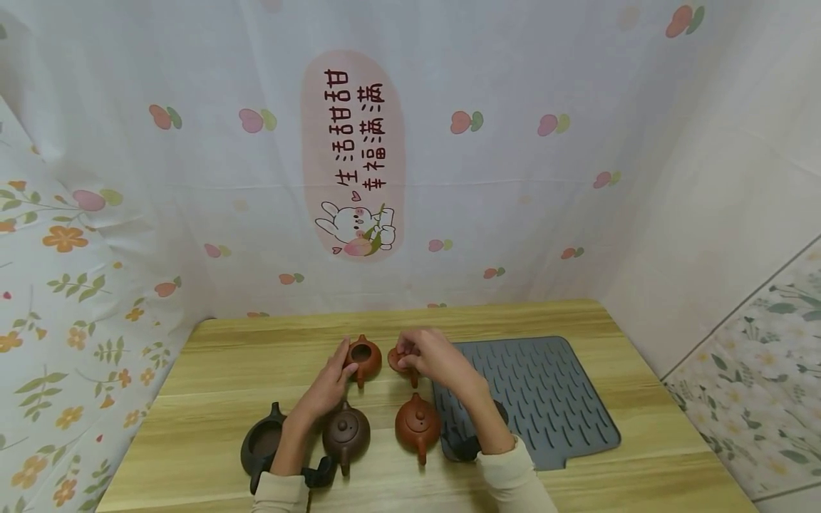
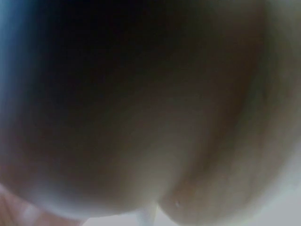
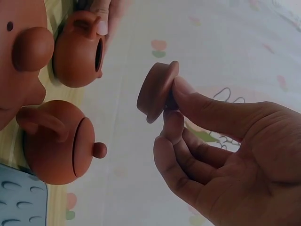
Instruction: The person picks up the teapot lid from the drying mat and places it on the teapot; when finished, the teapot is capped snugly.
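My right hand (image 3: 225, 146) pinches a reddish-brown teapot lid (image 3: 153, 89) by its knob between thumb and finger, the lid tilted on edge in the right wrist view. In the head view this hand is over the back right clay teapot (image 3: 51, 146), whose own lid is on. My left hand (image 1: 330, 381) holds a small lidless reddish clay teapot (image 1: 368, 363), fingers along its left side and thumb by the handle. Its round opening shows dark. A blurred dark shape fills most of the left wrist view.
Nearer me stand a lidded reddish teapot (image 1: 417, 427), a lidded dark brown teapot (image 1: 346, 433) and a black lidless teapot (image 1: 251, 452), partly behind my left forearm. A grey ridged mat (image 1: 539, 399) lies to the right, under my right forearm. Patterned cloth (image 1: 513, 178) hangs behind the wooden table (image 1: 256, 349).
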{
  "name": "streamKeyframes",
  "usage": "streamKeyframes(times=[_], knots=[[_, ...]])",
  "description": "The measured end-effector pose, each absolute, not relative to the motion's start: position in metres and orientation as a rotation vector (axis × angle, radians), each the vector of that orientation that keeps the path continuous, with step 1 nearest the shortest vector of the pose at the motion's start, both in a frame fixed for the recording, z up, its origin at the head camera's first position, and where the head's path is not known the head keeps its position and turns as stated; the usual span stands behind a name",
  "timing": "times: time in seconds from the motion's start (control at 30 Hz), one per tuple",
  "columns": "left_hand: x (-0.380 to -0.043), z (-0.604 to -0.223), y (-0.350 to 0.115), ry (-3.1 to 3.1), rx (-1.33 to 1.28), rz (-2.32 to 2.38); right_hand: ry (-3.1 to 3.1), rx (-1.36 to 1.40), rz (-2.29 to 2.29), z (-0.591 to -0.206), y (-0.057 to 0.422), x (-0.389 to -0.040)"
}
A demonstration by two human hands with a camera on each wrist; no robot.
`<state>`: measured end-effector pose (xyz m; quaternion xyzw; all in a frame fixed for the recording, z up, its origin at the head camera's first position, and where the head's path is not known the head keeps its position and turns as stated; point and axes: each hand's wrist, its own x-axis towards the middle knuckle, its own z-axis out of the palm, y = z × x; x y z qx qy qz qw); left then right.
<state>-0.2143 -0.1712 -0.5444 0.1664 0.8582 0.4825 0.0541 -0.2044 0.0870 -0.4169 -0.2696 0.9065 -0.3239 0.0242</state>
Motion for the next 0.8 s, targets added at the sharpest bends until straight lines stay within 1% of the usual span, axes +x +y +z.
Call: streamKeyframes(times=[0.1, 0.33, 0.67, 0.8], knots=[[-0.214, -0.543, -0.170, 2.608, 0.515, 1.476, 2.820, -0.841, -0.963, -0.417, 0.082, -0.206], [-0.213, -0.540, -0.167, 2.641, 0.529, 1.487, 2.798, -0.970, -0.852, -0.417, 0.058, -0.216], [-0.214, -0.537, -0.167, 2.615, 0.467, 1.443, 2.757, -0.976, -0.863, -0.414, 0.047, -0.219], [-0.215, -0.542, -0.168, 2.636, 0.527, 1.488, 2.750, -0.960, -0.800, -0.413, 0.039, -0.225]])
